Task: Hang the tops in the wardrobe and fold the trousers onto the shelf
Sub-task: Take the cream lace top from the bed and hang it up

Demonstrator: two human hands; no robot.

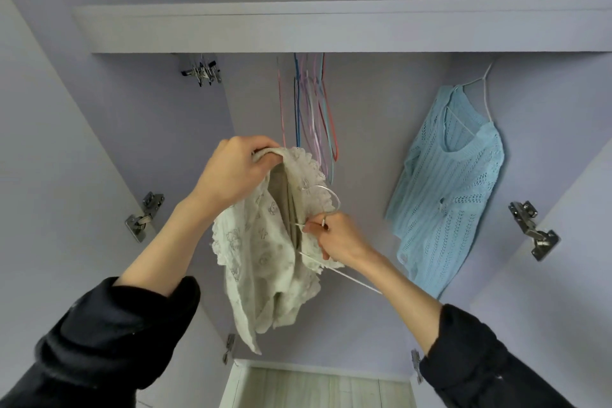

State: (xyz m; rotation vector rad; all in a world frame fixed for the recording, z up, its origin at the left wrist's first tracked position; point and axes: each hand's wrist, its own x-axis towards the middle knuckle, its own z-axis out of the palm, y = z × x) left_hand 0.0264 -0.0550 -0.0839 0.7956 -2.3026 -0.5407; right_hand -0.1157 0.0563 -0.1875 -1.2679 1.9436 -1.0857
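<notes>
A cream lace-trimmed top [261, 252] hangs bunched in front of the open wardrobe. My left hand [235, 172] grips its upper edge near the collar and holds it up. My right hand [337, 238] pinches a thin white wire hanger [331, 205] at the neck; its hook curves against the lace and one arm pokes out below my wrist. The rest of the hanger is hidden inside the fabric. A light blue knitted top [453, 195] hangs on a white hanger at the right of the wardrobe.
Several empty coloured hangers [311, 109] hang in the middle behind the cream top. The upper shelf front [331, 30] runs across above. Both wardrobe doors stand open with metal hinges [144, 217] on each side. Pale wooden flooring [314, 389] shows below.
</notes>
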